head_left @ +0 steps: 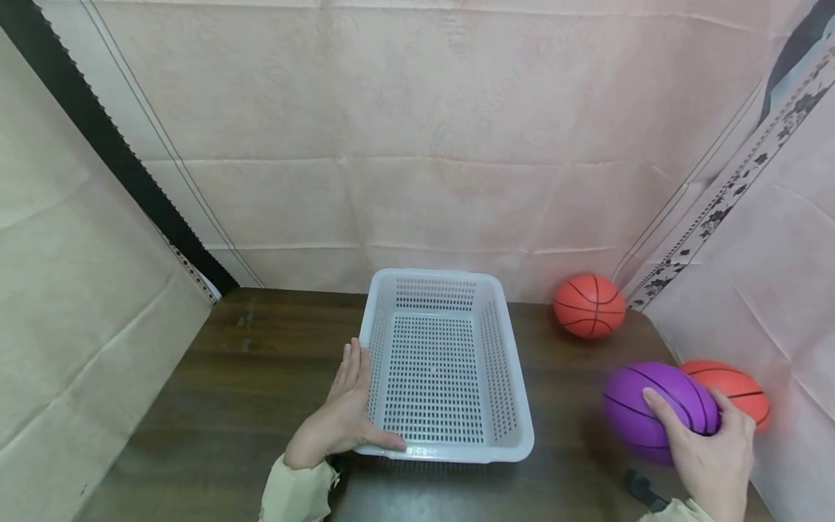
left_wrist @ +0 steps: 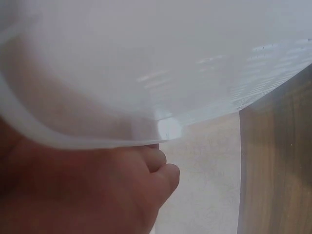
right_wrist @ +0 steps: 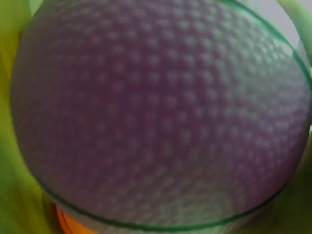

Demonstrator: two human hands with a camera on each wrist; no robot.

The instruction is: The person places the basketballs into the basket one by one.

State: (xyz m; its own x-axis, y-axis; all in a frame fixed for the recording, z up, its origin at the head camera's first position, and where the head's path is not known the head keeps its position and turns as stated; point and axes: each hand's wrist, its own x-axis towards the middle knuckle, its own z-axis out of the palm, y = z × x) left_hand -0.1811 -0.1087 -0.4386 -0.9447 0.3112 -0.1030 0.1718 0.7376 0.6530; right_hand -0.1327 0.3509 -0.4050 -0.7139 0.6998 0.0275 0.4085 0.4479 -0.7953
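Observation:
A white perforated plastic basket [head_left: 443, 455] stands on the dark wooden table. My left hand [head_left: 341, 417] rests against its near left corner, fingers straight along the left side and thumb lying on the front rim. The left wrist view shows that hand [left_wrist: 107, 180] close under the basket's pale wall [left_wrist: 122, 58]. To the right, a purple toy basketball [head_left: 655, 406] is gripped by my right hand [head_left: 714, 453], thumb on its near side and fingers round its right side. This purple ball [right_wrist: 161, 117] fills most of the right wrist view.
One orange-red basketball [head_left: 590, 306] sits at the back right by the wall. Another orange-red basketball [head_left: 733, 391] lies partly hidden behind the purple one and my right hand. Pale cloth walls [head_left: 443, 145] enclose the wooden table [head_left: 261, 391] at the back and both sides.

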